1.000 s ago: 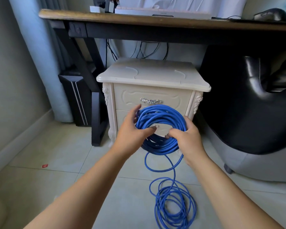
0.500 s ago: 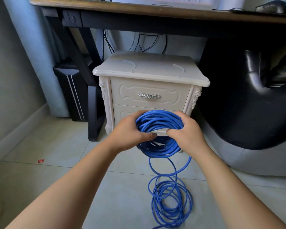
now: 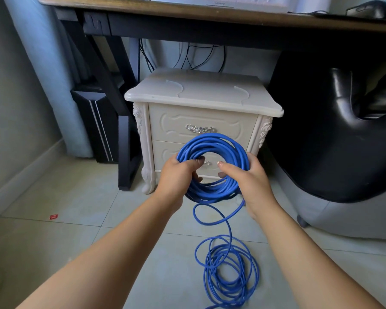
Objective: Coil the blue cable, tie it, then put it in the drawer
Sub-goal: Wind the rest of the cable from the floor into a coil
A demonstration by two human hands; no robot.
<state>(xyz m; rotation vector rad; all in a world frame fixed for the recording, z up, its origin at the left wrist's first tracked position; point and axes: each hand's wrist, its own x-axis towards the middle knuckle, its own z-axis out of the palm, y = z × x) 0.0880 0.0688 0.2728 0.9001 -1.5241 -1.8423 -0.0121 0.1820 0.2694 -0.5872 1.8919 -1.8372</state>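
Both hands hold a coil of blue cable [image 3: 212,148] upright in front of a cream nightstand [image 3: 201,101]; the left hand [image 3: 178,175] is closed around the coil's left side, thumb over the strands, and the right hand [image 3: 252,177] grips the right side with its fingers curled round the bundle; a loose strand runs down from the coil to a messy heap of cable loops [image 3: 228,275] on the pale tiled floor [image 3: 60,241]; the nightstand's two drawers are closed, the upper drawer [image 3: 201,128] showing a silver handle [image 3: 200,129]; the nightstand stands under the front edge of a wooden desk [image 3: 187,14] with black legs; a black computer tower [image 3: 98,121] sits by the left leg, a black chair [image 3: 343,130] stands to the right; a small red scrap [image 3: 53,217] lies on the floor at left.
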